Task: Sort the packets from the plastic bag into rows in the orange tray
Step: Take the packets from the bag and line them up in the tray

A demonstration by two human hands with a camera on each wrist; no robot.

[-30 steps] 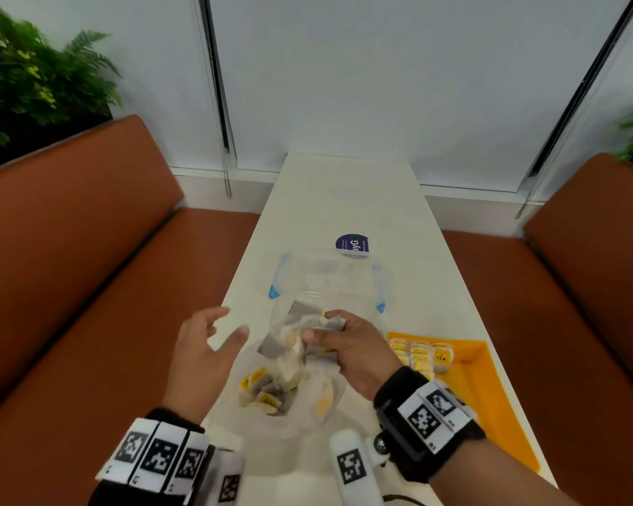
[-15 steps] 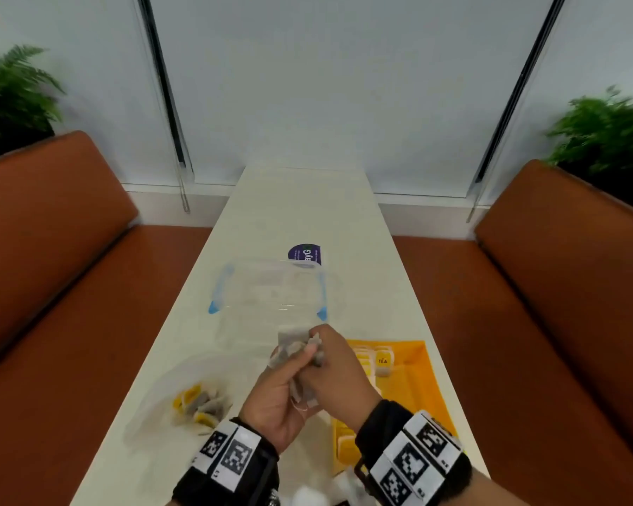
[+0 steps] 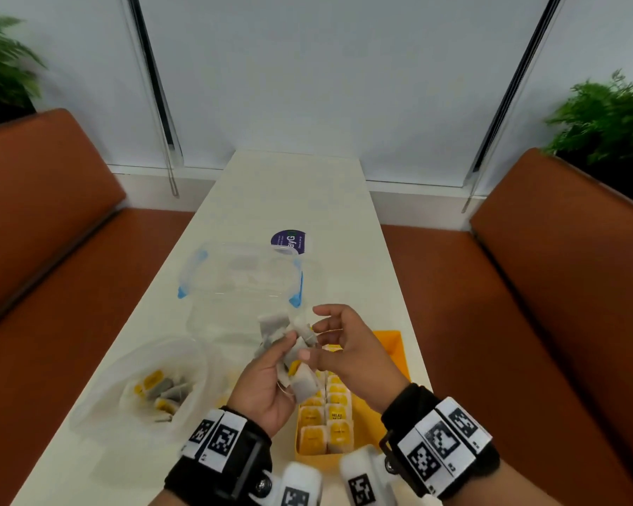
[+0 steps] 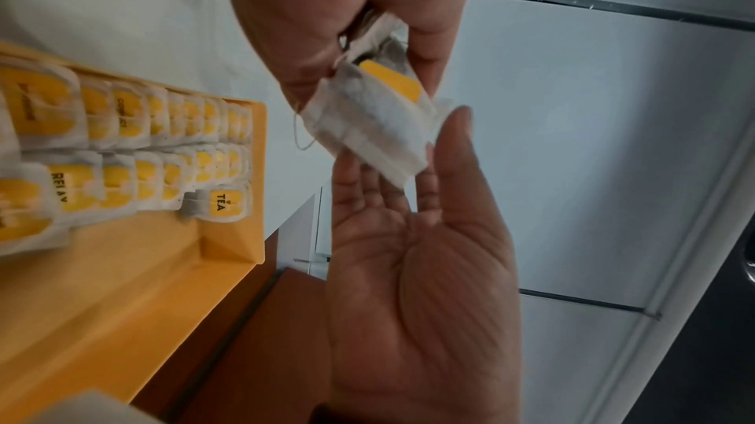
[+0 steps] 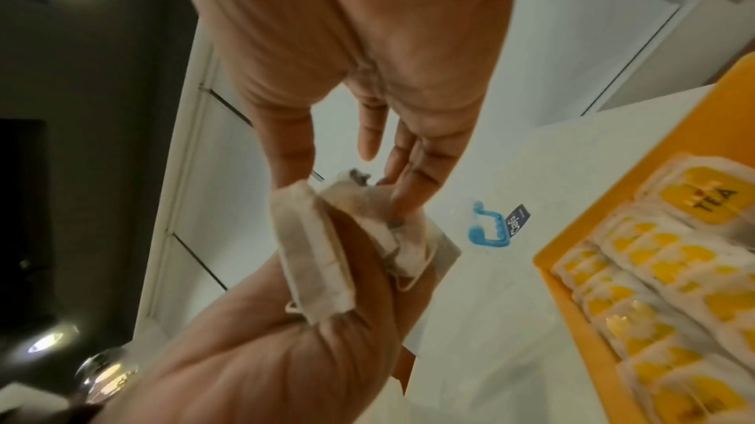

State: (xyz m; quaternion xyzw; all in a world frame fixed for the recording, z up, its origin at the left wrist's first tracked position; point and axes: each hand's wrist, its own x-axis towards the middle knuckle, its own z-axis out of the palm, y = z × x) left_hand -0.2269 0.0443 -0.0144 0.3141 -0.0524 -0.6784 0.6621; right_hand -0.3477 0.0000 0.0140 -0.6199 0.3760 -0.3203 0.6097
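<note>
My left hand [image 3: 264,385] is raised over the table [image 3: 289,199], palm turned inward, its fingers and thumb curled round a small bunch of packets [image 3: 289,345]; one of them hangs down with its yellow tag showing in the left wrist view. My right hand [image 3: 348,348] sits just beside it, fingers mostly straight and spread, thumb and a fingertip touching the top of the bunch; I cannot tell whether they actually pinch a packet. Both hands hover above the near end of the tray [image 3: 391,345], which lies on the right side of the table with two rows [image 3: 326,421] of yellow-tagged packets laid overlapping along its left side. The bag [image 3: 99,396] lies on the table to my left, well apart from the tray, with more packets heaped inside. Beyond my hands stands a clear box [image 3: 234,286] with blue clips, and past it a round dark sticker [image 3: 289,241] on the tabletop. The table is long and white, flanked by brown benches [image 3: 563,286], with white blinds ahead and green plants [image 3: 607,118] in both far corners.
</note>
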